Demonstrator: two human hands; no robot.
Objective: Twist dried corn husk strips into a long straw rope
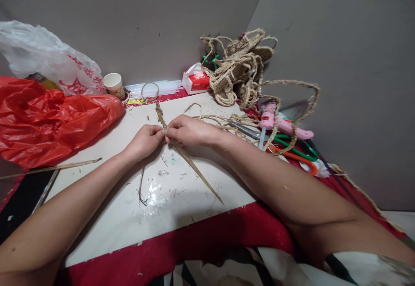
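Observation:
Both hands meet above the white board point(106, 216), pinching one piece of braided straw cord point(160, 114). Its finished, knobbly braid points away from me, past my fingertips. My left hand point(147, 141) grips it from the left with thumb and forefinger closed. From the other side my right hand point(184, 129) pinches the same spot, the two sets of fingertips touching. A long, flat, loose straw strand point(201, 174) runs from under my right hand toward the board's near edge. Below my left hand hangs a thin, dark strand with a frayed end point(142, 191).
A heap of braided straw rope point(240, 67) stands at the back right beside a red tissue pack point(197, 82). Scissors point(244, 129) and a pink glue gun point(282, 123) lie at right. A red plastic bag point(55, 121) and paper cup point(113, 85) sit at left.

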